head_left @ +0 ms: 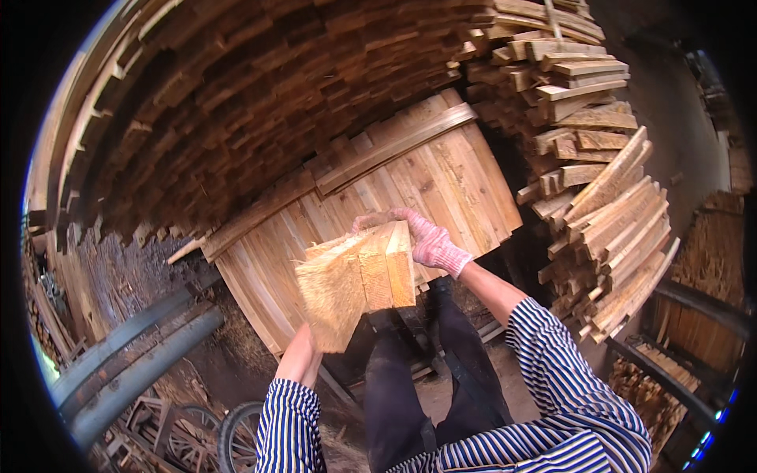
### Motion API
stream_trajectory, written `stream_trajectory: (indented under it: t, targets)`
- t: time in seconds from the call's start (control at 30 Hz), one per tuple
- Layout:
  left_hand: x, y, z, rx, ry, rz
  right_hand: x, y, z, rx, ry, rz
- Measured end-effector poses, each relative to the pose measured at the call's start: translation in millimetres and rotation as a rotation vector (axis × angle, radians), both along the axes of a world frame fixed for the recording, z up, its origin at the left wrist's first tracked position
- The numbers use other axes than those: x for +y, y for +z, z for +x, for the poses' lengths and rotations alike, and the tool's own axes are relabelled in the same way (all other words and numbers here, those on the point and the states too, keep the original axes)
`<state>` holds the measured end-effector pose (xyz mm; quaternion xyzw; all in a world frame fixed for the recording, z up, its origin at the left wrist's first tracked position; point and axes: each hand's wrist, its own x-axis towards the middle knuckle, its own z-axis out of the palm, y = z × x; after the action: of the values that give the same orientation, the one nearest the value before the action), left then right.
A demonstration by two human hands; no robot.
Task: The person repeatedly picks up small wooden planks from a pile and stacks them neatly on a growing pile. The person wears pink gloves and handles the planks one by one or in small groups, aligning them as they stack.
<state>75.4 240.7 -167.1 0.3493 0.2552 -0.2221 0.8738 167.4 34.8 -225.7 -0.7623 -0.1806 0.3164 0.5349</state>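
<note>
Between my hands is a short stack of pale wooden boards (378, 272), their sawn ends facing me. The leftmost board leans outward, and its face looks rough and fibrous. My right hand (426, 240), in a pink and white knit glove, is closed around the far right side of the stack. At the lower left, my left hand (300, 355) goes in behind the leaning board and bears that end; its fingers are hidden. Beneath the boards lies a broad wooden surface (449, 181) of planks laid side by side, with a batten (394, 150) along its far edge.
A tall wall of stacked timber (260, 102) rises beyond the plank surface. Loosely piled slats (615, 244) stand at the right, some jutting out. Blue-grey metal pipes (146, 378) run along the left, above a spoked wheel (240, 437). Dark rails (662, 382) cross at lower right.
</note>
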Motion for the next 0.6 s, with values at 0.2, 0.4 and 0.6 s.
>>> stream_trajectory:
  t: [0.2, 0.4, 0.6]
  targets:
    - [-5.0, -7.6, 7.5, 0.018, 0.079, -0.094, -14.6, -3.4, 7.4, -0.138, 0.144, -0.057]
    - [49.3, 24.2, -33.1, 0.026, 0.157, 0.033, -22.4, 105.9, 47.6, -0.349, 0.470, -0.365]
    - [144.3, -6.3, -109.0, 0.251, -0.457, 1.793, -39.4, 84.5, 40.5, -0.490, 0.745, -0.730]
